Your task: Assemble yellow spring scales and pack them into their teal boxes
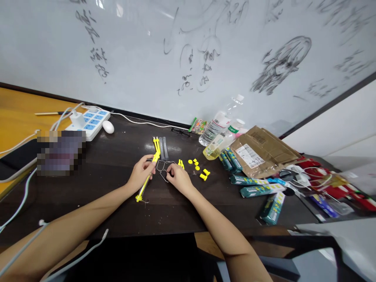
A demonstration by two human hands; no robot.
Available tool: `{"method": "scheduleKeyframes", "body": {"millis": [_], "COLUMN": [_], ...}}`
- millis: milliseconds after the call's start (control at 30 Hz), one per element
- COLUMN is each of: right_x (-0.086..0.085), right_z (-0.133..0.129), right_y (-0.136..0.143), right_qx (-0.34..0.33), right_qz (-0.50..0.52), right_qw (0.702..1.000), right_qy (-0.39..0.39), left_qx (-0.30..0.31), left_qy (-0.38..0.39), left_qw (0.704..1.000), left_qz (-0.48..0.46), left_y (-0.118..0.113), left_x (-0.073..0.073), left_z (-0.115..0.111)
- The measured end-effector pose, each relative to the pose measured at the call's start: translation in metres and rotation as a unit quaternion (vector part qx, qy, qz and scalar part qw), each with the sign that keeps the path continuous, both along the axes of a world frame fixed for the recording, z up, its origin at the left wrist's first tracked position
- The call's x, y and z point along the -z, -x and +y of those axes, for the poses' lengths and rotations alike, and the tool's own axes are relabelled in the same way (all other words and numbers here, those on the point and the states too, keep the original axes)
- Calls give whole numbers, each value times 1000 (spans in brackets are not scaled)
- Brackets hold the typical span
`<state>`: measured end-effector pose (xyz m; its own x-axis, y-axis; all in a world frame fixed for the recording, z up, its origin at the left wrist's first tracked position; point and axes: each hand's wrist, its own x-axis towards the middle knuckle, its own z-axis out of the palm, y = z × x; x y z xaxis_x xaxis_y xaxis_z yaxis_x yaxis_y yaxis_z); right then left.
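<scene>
Left hand [141,172]: Fingers grip a long yellow rod [155,158] around its upper part, above the dark counter [111,164].
Right hand [178,177]: Thumb and fingertips pinch a bent metal wire [163,176], just beside the left hand.
Yellow rod: It lies at a slant, its lower end pointing toward the person, its upper end near two narrow yellow pieces [155,143].
Clear tubes [163,147]: A pair lies side by side, just beyond the hands.
Small yellow parts [204,175]: Several sit scattered on the counter to the right of the right hand.
Bottles [216,126]: Clear plastic ones stand near the whiteboard [141,51], beside a snack packet [197,125] and dark eyeglasses [180,132].
Green boxes [273,207]: They lie at the right, some against a brown package [255,150] with a white label.
Power strip [93,124]: It rests at the far left, a white mouse [108,127] just beside it.
Whiteboard: Black handwriting and a sketched long-haired figure cover the surface behind the counter.
</scene>
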<state>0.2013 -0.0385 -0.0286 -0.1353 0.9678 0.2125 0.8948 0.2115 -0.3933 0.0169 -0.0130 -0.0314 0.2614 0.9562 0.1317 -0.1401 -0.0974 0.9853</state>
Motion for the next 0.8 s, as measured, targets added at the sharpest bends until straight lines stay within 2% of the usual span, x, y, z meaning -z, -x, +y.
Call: {"method": "scheduleKeyframes", "body": {"millis": [167, 333, 467, 667, 800], "right_x": [-8, -18, -24, -24, -23], "right_z": [0, -6, -10, -11, -12], "right_y": [-4, -14, -20, -22, -22], "right_qx": [6, 3, -15, -38, -40], "right_qz": [-24, -80, -85, -77, -68], "right_qw": [999, 995, 993, 993, 994], "right_qy": [24, 51, 81, 78, 74], "left_qx": [26, 28, 31, 47, 52], "left_qy": [1, 2, -7, -1, 4], "left_qw": [999, 999, 998, 996, 996], "left_qz": [29, 37, 49, 71, 71], "left_y": [0, -1, 0, -2, -2], "left_x": [1, 0, -4, -11, -9], "left_z": [-1, -2, -5, -11, -10]}}
